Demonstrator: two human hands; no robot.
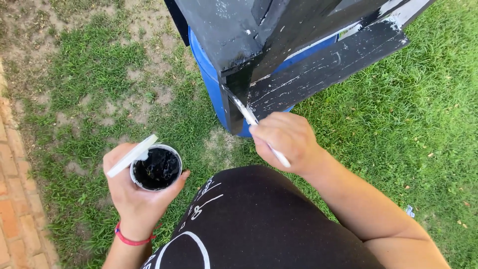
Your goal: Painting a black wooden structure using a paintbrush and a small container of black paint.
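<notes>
Painting is under way: right hand [289, 142] grips a brush [254, 124] at the black board's [318, 69] edge, left hand [137, 192] clasps the paint cup [156, 168]; careful edge strokes seem needed.

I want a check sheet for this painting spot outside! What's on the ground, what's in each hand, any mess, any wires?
Surface: grass with bare dirt patches.
Job's things: black-painted wooden boards resting on a blue barrel; cup of black paint; white stick lying across the cup.
Clutter: small scrap on the grass.
Grippers: left hand holds the cup; right hand holds a paintbrush against the boards.
Cables: nothing seen.
Surroundings: brick edging at the left.
</notes>
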